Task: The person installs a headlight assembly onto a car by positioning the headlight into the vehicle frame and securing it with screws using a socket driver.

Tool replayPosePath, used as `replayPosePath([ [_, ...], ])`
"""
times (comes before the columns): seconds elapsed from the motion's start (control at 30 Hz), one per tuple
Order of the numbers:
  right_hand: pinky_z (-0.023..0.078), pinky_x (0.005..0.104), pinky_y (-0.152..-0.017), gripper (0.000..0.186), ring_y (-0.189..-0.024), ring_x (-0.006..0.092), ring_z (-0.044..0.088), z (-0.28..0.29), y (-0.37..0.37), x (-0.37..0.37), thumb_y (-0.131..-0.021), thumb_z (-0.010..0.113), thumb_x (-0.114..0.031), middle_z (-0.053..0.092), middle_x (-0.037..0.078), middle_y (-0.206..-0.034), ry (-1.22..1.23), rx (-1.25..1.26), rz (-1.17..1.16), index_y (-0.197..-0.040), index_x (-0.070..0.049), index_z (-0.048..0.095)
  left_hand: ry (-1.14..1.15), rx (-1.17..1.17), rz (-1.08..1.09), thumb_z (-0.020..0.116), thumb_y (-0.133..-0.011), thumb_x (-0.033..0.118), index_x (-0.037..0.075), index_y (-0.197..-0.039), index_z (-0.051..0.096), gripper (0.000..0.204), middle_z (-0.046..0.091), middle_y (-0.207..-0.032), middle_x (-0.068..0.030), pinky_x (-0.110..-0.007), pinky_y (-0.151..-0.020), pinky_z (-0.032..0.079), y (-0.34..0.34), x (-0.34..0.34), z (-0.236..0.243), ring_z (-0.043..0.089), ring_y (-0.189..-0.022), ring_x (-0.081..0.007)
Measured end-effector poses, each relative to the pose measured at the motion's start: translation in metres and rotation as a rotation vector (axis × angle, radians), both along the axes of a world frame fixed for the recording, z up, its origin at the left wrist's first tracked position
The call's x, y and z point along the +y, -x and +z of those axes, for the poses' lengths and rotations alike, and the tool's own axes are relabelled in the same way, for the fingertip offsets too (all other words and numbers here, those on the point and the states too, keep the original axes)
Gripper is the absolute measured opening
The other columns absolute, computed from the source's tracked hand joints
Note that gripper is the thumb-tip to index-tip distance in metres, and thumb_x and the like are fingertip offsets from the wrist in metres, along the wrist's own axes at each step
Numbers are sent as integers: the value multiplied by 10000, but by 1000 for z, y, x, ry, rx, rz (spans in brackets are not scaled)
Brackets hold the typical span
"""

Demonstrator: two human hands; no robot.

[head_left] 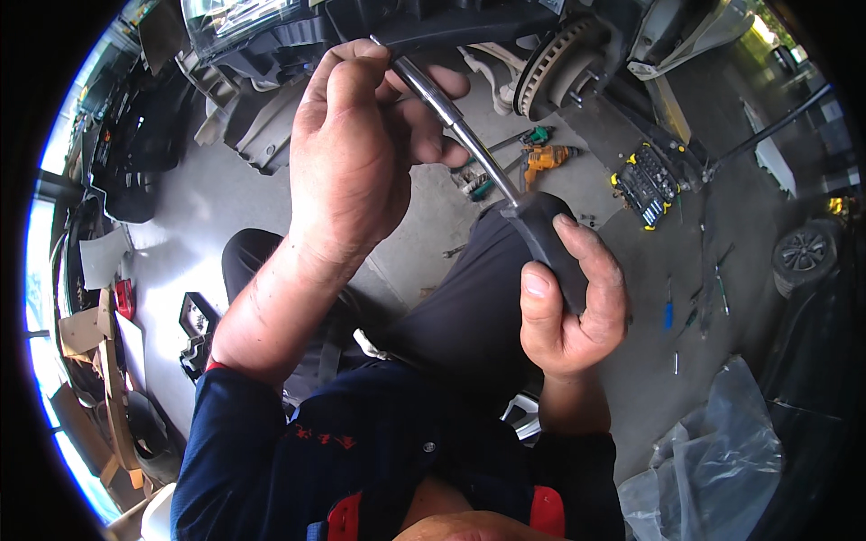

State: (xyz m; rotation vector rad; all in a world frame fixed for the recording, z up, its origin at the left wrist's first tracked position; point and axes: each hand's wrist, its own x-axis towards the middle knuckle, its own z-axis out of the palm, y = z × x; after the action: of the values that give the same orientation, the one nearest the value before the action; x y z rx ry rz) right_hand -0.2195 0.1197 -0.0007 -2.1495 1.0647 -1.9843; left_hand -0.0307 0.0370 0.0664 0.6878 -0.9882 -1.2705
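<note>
My right hand point(586, 311) is closed round the black handle of a socket wrench point(492, 167), which has a long chrome extension bar. The bar slants up to the left and ends in a thicker chrome socket. Round that socket end my left hand point(347, 149) is curled, its thumb and forefinger pinched near the tip. A thin silver pin-like piece point(377, 41) sticks out at those fingertips; whether it is a bolt I cannot tell. Both hands are raised above my lap, in front of the dark underside of a car's front end point(433, 27).
Ahead to the right is a bare brake disc point(546, 77). An orange power drill point(546, 162), an open socket set point(648, 185) and a blue-handled screwdriver point(668, 311) lie on the floor. Clear plastic sheeting point(713, 455) lies lower right, and cardboard point(86, 329) is at left.
</note>
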Motion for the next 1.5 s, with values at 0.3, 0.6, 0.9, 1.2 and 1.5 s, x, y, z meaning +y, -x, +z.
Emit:
replayPosePath([
  [0.3, 572, 282, -794, 282, -876, 184, 726, 50, -4, -14, -910, 742, -38, 749, 161, -1003, -217, 42, 6, -1154, 92, 686, -29, -329, 173, 376, -1063, 171, -47, -1287, 553, 360, 716, -962, -163, -314, -609, 601, 0, -9, 6, 573, -605, -137],
  [0.6, 512, 217, -702, 187, -753, 91, 653, 80, -8, -46, -936, 723, -25, 712, 69, -867, -241, 5, 83, -1097, 67, 707, 220, -997, 429, 613, -936, 233, -71, -1280, 652, 461, 760, -1031, -219, -348, -898, 571, -27, -29, 8, 751, -964, -257],
  [0.9, 517, 218, -712, 187, -772, 100, 671, 99, -3, -49, -928, 732, -42, 717, 69, -883, -222, 67, 56, -1091, 50, 721, 267, -1078, 381, 624, -925, 237, -71, -1253, 663, 452, 758, -1046, -230, -351, -894, 571, -37, -31, 18, 753, -989, -282],
  [1.2, 517, 224, -703, 200, -758, 96, 664, 96, -14, -46, -932, 723, -27, 711, 62, -858, -310, 27, 43, -1109, 65, 703, 350, -1095, 354, 630, -927, 218, -70, -1242, 659, 428, 767, -1001, -212, -343, -869, 581, -42, -37, 19, 765, -945, -266],
  [1.5, 543, 237, -676, 247, -745, 118, 696, 101, -25, -43, -895, 780, -51, 741, 96, -853, -229, 207, -71, -1104, 57, 706, 358, -1112, 332, 620, -934, 225, -87, -1268, 641, 457, 757, -968, -246, -340, -867, 576, -46, -36, 22, 764, -935, -261],
])
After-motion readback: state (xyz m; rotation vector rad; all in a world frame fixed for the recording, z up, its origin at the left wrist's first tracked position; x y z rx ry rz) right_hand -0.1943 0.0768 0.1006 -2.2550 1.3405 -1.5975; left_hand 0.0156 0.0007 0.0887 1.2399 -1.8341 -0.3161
